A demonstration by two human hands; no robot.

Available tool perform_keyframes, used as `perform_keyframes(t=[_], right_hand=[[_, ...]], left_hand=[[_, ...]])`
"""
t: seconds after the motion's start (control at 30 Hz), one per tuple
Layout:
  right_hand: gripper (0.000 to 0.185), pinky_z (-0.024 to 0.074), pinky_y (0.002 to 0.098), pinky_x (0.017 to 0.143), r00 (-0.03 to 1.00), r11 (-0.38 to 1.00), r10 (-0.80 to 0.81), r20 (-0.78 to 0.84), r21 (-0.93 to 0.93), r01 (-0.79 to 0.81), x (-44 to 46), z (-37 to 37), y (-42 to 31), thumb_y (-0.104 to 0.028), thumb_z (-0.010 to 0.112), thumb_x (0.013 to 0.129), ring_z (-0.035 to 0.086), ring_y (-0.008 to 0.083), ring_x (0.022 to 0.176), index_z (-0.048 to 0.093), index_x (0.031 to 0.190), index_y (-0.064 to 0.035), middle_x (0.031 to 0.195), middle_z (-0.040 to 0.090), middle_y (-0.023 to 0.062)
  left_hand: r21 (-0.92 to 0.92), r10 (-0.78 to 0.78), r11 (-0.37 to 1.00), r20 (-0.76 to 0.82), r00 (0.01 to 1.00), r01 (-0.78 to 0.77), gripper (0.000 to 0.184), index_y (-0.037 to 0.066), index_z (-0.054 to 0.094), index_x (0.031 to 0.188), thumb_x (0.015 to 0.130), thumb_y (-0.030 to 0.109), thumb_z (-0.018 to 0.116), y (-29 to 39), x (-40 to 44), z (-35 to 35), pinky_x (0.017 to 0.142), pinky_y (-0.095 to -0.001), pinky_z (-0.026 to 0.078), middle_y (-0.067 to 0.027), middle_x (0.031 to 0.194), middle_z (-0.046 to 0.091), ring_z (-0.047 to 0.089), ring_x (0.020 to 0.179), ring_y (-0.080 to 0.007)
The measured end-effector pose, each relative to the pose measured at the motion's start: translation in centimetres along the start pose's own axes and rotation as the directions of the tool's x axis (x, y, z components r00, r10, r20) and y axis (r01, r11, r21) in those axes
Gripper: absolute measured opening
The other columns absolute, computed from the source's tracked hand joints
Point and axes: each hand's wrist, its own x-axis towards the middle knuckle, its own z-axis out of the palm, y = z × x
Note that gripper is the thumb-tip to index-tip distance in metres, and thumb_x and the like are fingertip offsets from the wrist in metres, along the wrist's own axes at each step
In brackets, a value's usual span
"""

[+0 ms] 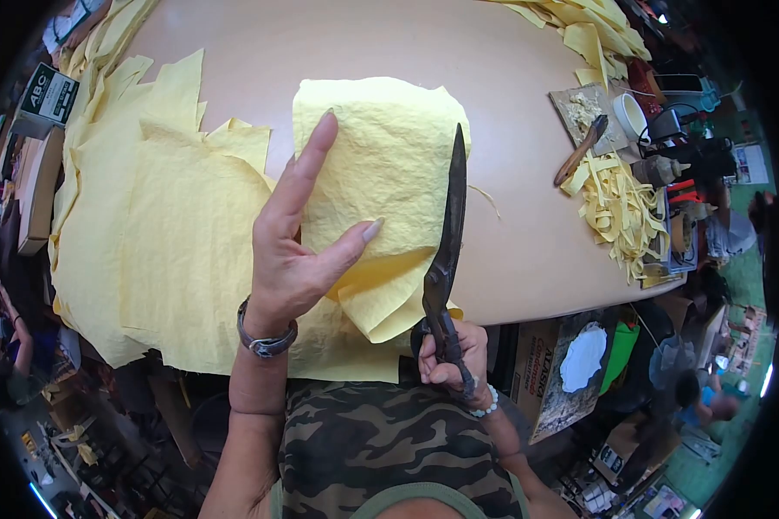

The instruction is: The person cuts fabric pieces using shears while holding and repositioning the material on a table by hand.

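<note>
The yellow cloth piece [389, 173] lies beneath and beside the spread thumb and index finger of the left hand [290, 251], its near end folded over. The left hand is open; whether it presses down is unclear. The right hand [463, 350] grips the dark shears [442, 259], their blades together along the piece's right side. This looks like positioning or checking between cuts; another cut would call for parted blades, a flat edge and clear fingers. Larger yellow cloth [182, 233] spreads left of the left hand across the tabletop [515, 259].
</note>
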Motion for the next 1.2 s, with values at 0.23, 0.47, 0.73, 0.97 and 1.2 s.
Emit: perform_keyframes(t=[0.23,0.47,0.73,0.97,1.2], right_hand=[[0.031,0.0346,0.0165,0.047,1.000,0.999,-0.015,-0.014,-0.034,0.015,0.0,-0.1,0.2,-0.017,0.079,0.063,0.046,0.0027,0.051,0.055,0.074,0.0002,0.060,0.051,-0.0018],[0.024,0.0402,0.0177,0.045,0.999,0.996,0.034,-0.037,-0.079,-0.037,-0.1,0.5,-0.7,-0.008,0.076,0.065,0.051,0.0046,0.049,0.055,0.074,0.0003,0.061,0.053,-0.0004],[0.033,0.0395,0.0174,0.048,0.999,0.999,-0.045,-0.029,-0.019,0.044,0.4,0.2,-0.4,-0.018,0.079,0.063,0.051,0.0048,0.053,0.055,0.076,0.0004,0.061,0.053,-0.0002],[0.041,0.0401,0.0184,0.050,0.999,0.996,-0.037,-0.021,0.075,0.038,1.5,0.7,-0.8,-0.024,0.080,0.061,0.051,0.0065,0.055,0.054,0.080,0.0010,0.062,0.053,0.0007],[0.042,0.0399,0.0184,0.050,1.000,0.997,-0.021,-0.017,0.069,0.022,1.2,0.5,-0.3,-0.026,0.081,0.061,0.051,0.0068,0.056,0.054,0.081,0.0005,0.064,0.053,0.0009]], left_hand=[[-0.006,0.015,1.000,-0.001,1.000,-0.015,0.073,-0.002,0.030,0.132,0.068,-0.003,0.064,0.0,0.1,0.1,0.101,-0.0316,0.031,-0.0156,0.135,0.035,0.036,0.124,-0.0217],[0.008,0.022,1.000,-0.011,1.000,-0.022,0.073,-0.002,0.029,0.133,0.068,-0.004,0.063,0.2,0.1,0.2,0.101,-0.0317,0.031,-0.0153,0.135,0.035,0.035,0.124,-0.0217],[-0.004,-0.016,1.000,0.030,0.999,0.016,0.073,-0.002,0.030,0.132,0.069,-0.002,0.064,-0.1,-0.5,0.5,0.102,-0.0320,0.029,-0.0155,0.135,0.036,0.034,0.125,-0.0218],[0.038,-0.075,0.997,0.093,0.993,0.072,0.077,-0.005,0.025,0.133,0.066,-0.007,0.063,-0.6,-1.4,0.6,0.102,-0.0324,0.030,-0.0159,0.138,0.030,0.033,0.125,-0.0213],[0.088,-0.083,0.993,0.115,0.990,0.073,0.077,-0.005,0.025,0.133,0.066,-0.007,0.062,-0.4,-1.4,0.2,0.102,-0.0322,0.029,-0.0162,0.138,0.029,0.033,0.125,-0.0212]])
